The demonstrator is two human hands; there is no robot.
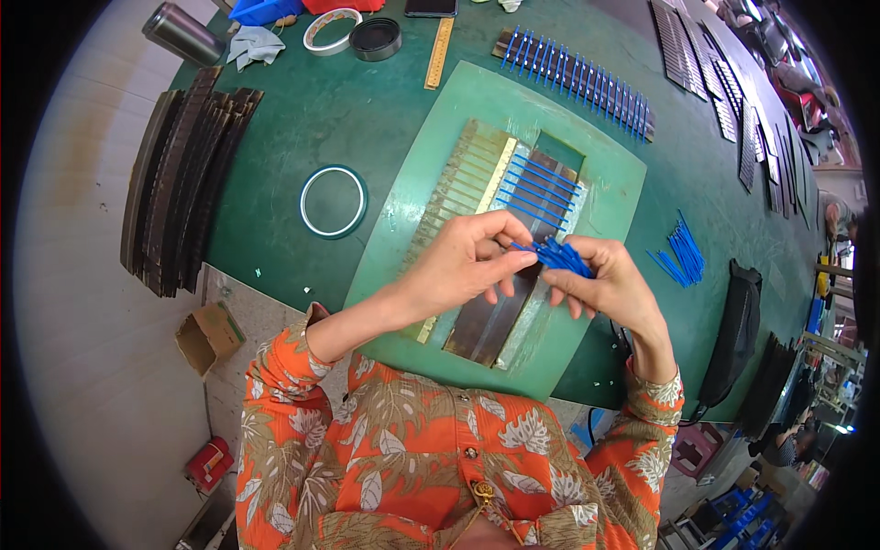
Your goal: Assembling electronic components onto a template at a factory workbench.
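My right hand (605, 280) is closed around a bundle of thin blue sticks (561, 258) above the work board. My left hand (467, 257) pinches the end of one blue stick at the bundle's left side. Below both hands lies a dark flat strip (481, 325) in a slotted jig on a pale green board (605, 183). Several blue sticks (541, 188) lie across the strip's far part, parallel and spaced apart. Left of it runs a yellowish ruler (498, 176), beside a slotted comb-like plate (458, 170). My hands hide the strip's middle.
A dark strip with blue sticks across it (577, 82) lies beyond the board. Loose blue sticks (680, 252) and a black pouch (733, 321) are at right. Left are a tape roll (333, 203), stacked dark strips (174, 183) and a steel cup (183, 34).
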